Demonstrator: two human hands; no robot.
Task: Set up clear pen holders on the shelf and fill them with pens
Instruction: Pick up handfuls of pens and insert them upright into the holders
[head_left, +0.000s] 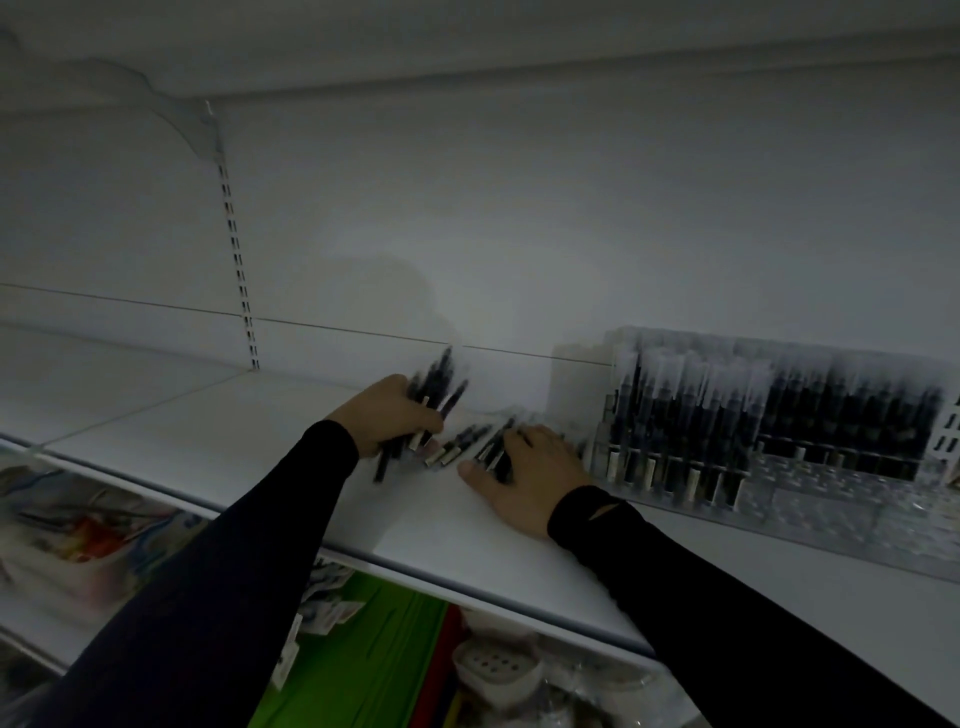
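Pens (435, 395) are what you have bunched in your left hand (387, 415), fingers curled round a fistful of dark barrels that fan up and away from the shelf (208, 431). Gathering them into one bundle looks like the sensible way to carry many to the holder at once instead of one by one. A few more loose pens (457, 449) lie flat on the shelf between your hands, and your right hand (524, 478) lies over another small cluster of them, fingers spread and fairly flat, pressing rather than clenching; the blur keeps me from saying whether any finger has hooked under a barrel. That flat hand probably keeps the round barrels from rolling toward the shelf's front edge.

Just to the right of your right hand stands the clear pen holder (769, 431), set back near the rear wall and already packed with upright dark pens, so the filling seems well along. Below the shelf you can see blurred coloured goods (363, 649).
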